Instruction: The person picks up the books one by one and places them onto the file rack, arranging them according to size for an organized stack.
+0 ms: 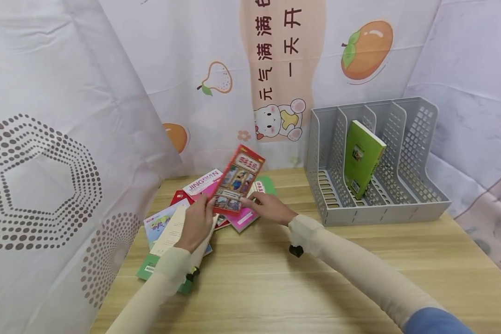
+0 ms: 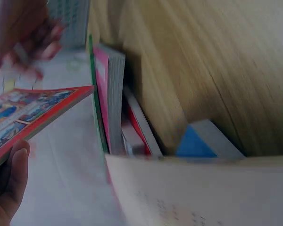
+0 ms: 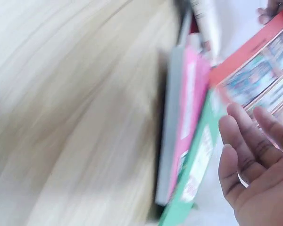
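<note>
My left hand [image 1: 197, 223] grips a red picture-covered book [image 1: 237, 182] by its lower left edge, holding it tilted above a loose pile. The thumb on the cover edge shows in the left wrist view, where the red book [image 2: 35, 110] juts in from the left. Close by the book's lower right edge is my right hand [image 1: 272, 208]. Its fingers [image 3: 245, 136] are loosely bent and hold nothing in the right wrist view. Beneath lie a pink book [image 1: 244, 220], a green-covered book [image 3: 200, 160] and a book with cream pages [image 1: 171, 232].
A grey file rack [image 1: 384, 211] with several slots stands at the right of the wooden table [image 1: 267, 287]. One green book [image 1: 361, 157] leans inside it. A white printed cloth [image 1: 183, 37] hangs behind the table and along its left side.
</note>
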`<state>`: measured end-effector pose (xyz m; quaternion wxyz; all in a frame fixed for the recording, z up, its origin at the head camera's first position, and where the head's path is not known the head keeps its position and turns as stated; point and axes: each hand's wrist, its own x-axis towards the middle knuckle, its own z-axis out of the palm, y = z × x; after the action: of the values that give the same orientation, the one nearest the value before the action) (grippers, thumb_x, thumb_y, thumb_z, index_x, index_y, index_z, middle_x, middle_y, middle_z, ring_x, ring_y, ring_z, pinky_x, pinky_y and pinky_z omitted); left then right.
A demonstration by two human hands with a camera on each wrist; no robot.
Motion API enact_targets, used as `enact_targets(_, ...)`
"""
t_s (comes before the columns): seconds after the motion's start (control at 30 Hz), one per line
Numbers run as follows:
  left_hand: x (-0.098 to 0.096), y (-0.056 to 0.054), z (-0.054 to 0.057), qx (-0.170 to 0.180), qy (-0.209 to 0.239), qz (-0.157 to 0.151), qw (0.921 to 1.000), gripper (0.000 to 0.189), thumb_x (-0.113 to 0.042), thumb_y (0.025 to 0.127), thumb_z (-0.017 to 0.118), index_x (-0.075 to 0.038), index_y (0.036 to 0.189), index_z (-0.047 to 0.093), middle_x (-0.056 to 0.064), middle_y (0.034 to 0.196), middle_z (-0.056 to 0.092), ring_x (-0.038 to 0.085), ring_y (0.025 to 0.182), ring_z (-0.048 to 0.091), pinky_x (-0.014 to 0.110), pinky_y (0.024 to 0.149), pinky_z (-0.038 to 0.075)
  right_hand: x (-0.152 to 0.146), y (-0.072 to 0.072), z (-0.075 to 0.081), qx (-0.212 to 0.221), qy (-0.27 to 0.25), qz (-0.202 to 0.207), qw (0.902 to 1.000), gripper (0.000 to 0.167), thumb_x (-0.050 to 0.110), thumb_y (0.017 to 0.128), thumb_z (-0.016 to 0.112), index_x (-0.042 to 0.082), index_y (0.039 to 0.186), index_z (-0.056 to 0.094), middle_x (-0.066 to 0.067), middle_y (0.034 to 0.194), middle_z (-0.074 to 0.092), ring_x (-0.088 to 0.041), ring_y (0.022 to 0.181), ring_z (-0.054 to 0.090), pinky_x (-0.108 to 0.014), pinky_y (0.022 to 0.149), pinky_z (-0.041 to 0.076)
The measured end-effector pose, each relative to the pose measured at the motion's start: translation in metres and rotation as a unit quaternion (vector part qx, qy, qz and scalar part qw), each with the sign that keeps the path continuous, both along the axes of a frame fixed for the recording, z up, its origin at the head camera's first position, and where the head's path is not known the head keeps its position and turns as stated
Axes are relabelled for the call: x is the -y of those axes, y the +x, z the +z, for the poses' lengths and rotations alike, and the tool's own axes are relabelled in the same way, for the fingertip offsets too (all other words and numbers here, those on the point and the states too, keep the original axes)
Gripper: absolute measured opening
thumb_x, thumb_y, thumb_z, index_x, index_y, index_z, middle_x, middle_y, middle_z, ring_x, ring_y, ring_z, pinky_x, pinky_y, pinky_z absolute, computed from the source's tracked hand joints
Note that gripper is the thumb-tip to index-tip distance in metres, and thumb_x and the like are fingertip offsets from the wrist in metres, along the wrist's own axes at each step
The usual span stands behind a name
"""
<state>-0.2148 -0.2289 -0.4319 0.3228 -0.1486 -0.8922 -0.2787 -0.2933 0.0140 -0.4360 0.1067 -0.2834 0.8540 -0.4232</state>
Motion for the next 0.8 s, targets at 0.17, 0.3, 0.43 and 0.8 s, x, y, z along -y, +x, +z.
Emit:
enact_targets(0.17, -0.032, 0.002, -0.002, -0.080, -0.149, -0.060, 0.9838, 0.010, -0.001, 0.097, 0.066, 0.000, 0.099, 0.056, 0.005, 0.073, 0.055, 0.017, 0.057, 0.053, 0.030, 0.047, 0.048, 0.007, 0.008, 0.022, 0.069, -0.084, -0.012, 0.9940, 0.068, 0.070, 0.102, 0.039, 0.011, 0.114, 0.071, -0.013, 0.100, 0.073, -0.032, 0.084, 0.067, -0.037, 0.070, 0.053)
enact_targets(0.3, -0.047, 0.002, -0.004, -0.115, -0.203, -0.067, 0.9701, 0.015, -0.004, 0.094, 0.070, -0.001, 0.099, 0.056, 0.007, 0.078, 0.056, 0.017, 0.058, 0.055, 0.029, 0.048, 0.050, 0.006, 0.009, 0.033, 0.095, -0.119, -0.037, 0.9876, 0.057, 0.051, 0.109, 0.040, 0.005, 0.100, 0.072, -0.010, 0.078, 0.067, -0.024, 0.063, 0.057, -0.030, 0.056, 0.047)
enact_targets(0.43, -0.055, 0.000, -0.007, -0.101, -0.194, -0.068, 0.9735, 0.022, -0.022, 0.096, 0.073, -0.005, 0.101, 0.061, 0.007, 0.085, 0.059, 0.016, 0.062, 0.055, 0.031, 0.053, 0.052, -0.001, 0.007, 0.037, 0.130, -0.129, -0.052, 0.9817, 0.044, 0.033, 0.108, 0.041, 0.000, 0.115, 0.070, -0.006, 0.070, 0.063, -0.013, 0.056, 0.051, -0.027, 0.054, 0.046)
enact_targets(0.8, -0.017, -0.023, -0.023, 0.324, 0.202, -0.017, 0.9241, 0.075, -0.062, 0.103, 0.049, -0.004, 0.152, 0.044, 0.016, 0.130, 0.059, 0.030, 0.108, 0.065, 0.047, 0.090, 0.055, -0.029, -0.001, 0.033, 0.147, -0.154, 0.019, 0.9768, 0.040, 0.032, 0.111, 0.046, 0.001, 0.127, 0.065, -0.018, 0.070, 0.064, -0.019, 0.056, 0.049, -0.028, 0.052, 0.041)
